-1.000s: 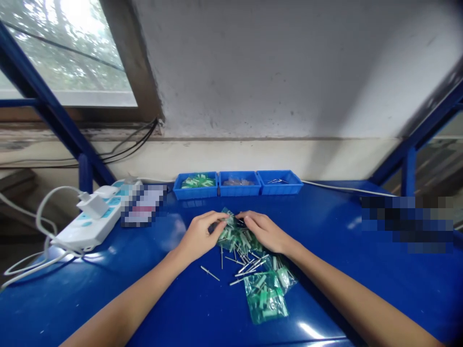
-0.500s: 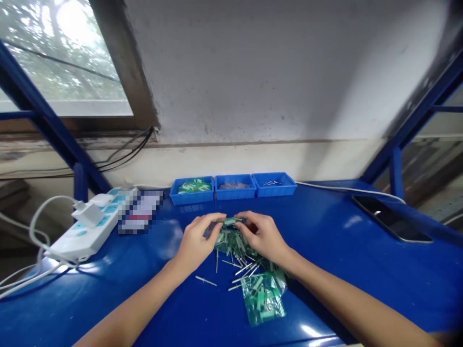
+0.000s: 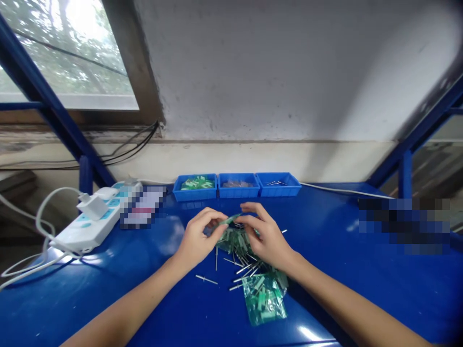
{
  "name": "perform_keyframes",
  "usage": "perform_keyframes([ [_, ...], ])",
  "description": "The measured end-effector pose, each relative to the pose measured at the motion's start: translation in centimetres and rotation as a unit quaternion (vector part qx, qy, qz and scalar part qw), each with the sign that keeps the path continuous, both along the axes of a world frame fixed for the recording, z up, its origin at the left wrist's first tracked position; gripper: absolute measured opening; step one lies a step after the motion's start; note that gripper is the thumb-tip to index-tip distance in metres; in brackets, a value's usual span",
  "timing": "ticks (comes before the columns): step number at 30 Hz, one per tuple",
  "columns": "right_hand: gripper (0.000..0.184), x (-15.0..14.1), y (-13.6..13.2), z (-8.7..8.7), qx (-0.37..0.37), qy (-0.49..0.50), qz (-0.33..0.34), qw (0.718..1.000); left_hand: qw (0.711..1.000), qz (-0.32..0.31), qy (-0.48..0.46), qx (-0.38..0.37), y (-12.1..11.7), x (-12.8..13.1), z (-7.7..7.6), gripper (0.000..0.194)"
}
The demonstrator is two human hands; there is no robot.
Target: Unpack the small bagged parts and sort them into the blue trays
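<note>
My left hand (image 3: pixel 206 233) is closed in a pinch on a small green plastic bag (image 3: pixel 230 220), held edge-on above a pile. My right hand (image 3: pixel 265 234) is at the bag's right end; its index finger is lifted, and its other fingertips meet the bag. Under both hands lies a heap of green plastic bags (image 3: pixel 233 241) mixed with loose silver rivets (image 3: pixel 248 268). Nearer to me, a filled green bag (image 3: pixel 265 301) rests flat with pale green pieces inside. A single rivet (image 3: pixel 206 279) lies apart on the left. My right hand hides part of the heap.
Three blue bins stand along the back: one with green-and-white pieces (image 3: pixel 195 193), one with brownish contents (image 3: pixel 237 192), one with a few rivets (image 3: pixel 278 191). A white power strip (image 3: pixel 81 231) with cables and a blurred-out flat object (image 3: pixel 142 207) are on the left of the blue table (image 3: pixel 173 308).
The bag between my hands has tilted, its right end higher. My right index finger has lifted away from the other fingers. The view has shifted slightly.
</note>
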State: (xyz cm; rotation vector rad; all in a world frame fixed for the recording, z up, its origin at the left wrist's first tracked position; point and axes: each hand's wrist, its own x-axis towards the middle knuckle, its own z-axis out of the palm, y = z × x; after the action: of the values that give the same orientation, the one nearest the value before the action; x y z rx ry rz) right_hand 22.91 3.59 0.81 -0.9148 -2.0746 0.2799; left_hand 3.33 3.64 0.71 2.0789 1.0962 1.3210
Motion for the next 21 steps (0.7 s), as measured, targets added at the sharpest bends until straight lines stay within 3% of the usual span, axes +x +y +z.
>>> perform_keyframes([
  [3,0.022,-0.5,-0.2,0.4,-0.122,0.084,-0.020,0.989,0.979,-0.002,0.120,0.163,-0.2,-0.3,0.0,0.015],
  [6,0.028,-1.0,-0.2,0.5,-0.196,0.131,-0.018,0.972,0.947,-0.021,0.232,0.222,-0.4,-0.2,0.2,0.021],
  [8,0.026,-1.0,-0.2,0.3,-0.203,0.156,-0.030,0.966,0.948,-0.021,0.253,0.193,-0.6,-0.1,0.5,0.020],
  [10,0.022,-0.9,-0.2,0.2,-0.167,0.158,-0.050,0.972,0.969,-0.024,0.214,0.120,-0.6,0.1,0.7,0.020],
  [13,0.022,-0.7,-0.5,0.0,-0.048,0.083,-0.050,0.994,0.995,-0.036,0.080,-0.057,-0.5,0.4,0.7,0.030],
  [16,0.027,-0.6,-0.9,-0.1,0.042,-0.012,-0.012,0.999,0.978,-0.035,-0.037,-0.204,-0.2,0.5,0.3,0.048],
  [18,0.029,-0.7,-1.0,0.0,0.059,-0.040,-0.002,0.997,0.976,-0.023,-0.045,-0.210,0.3,0.2,0.5,0.041],
  [21,0.032,-0.6,-0.9,0.4,0.049,-0.029,-0.021,0.998,0.994,0.089,0.038,-0.047,2.4,-1.2,2.4,0.029],
])
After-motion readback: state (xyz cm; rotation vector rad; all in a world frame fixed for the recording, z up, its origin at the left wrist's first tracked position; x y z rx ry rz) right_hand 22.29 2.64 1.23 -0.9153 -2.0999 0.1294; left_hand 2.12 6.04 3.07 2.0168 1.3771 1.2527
